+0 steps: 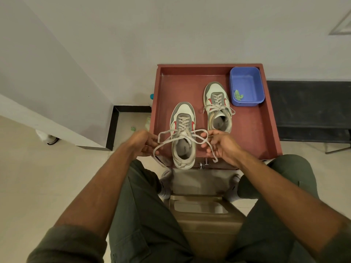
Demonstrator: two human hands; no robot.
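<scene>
A white and grey sneaker (182, 122) with red accents stands at the front edge of a red-brown tray table (252, 133), heel toward me. Its off-white lace (191, 137) crosses over the opening in two loops. My left hand (141, 142) pinches the left loop beside the shoe. My right hand (218, 142) pinches the right loop, and a loose lace end hangs below it. A second matching sneaker (217, 105) sits farther back on the tray, its lace tied in a bow.
A blue plastic tub (247, 86) holding a small green scrap stands in the tray's back right corner. A dark bench (309, 109) runs along the wall to the right. A metal stool (201, 207) is between my knees. A white wall corner juts out at left.
</scene>
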